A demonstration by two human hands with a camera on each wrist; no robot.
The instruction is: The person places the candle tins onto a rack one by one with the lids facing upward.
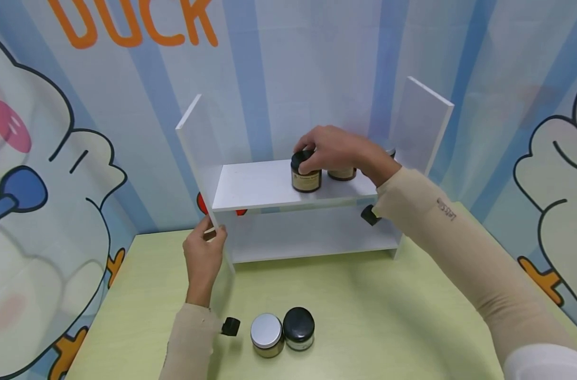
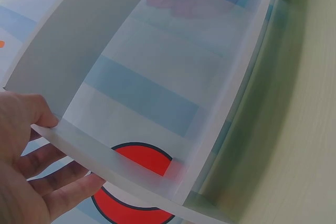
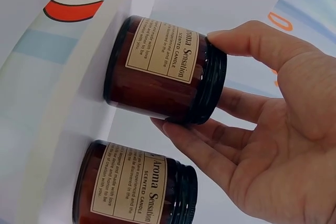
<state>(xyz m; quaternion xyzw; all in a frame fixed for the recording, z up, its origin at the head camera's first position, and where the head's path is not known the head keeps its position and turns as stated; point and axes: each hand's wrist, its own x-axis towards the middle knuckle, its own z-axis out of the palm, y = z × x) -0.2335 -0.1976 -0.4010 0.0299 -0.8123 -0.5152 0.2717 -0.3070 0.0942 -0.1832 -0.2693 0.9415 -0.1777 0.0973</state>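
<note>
The right hand (image 1: pixel 333 146) has its thumb and fingers bent round the black lid (image 3: pixel 214 85) of an amber candle jar (image 1: pixel 306 182), upright at the upper shelf (image 1: pixel 252 184) of a white shelf unit (image 1: pixel 419 124), just left of a second candle jar (image 1: pixel 343 174); whether its base fully touches the shelf is hard to tell. The left hand (image 1: pixel 204 258) pinches the left side panel (image 1: pixel 200 145) between thumb and fingers. On the desk (image 1: pixel 388 316) in front, a silver-lidded jar (image 1: pixel 267 335) and a black-lidded jar (image 1: pixel 299 328) stand side by side.
</note>
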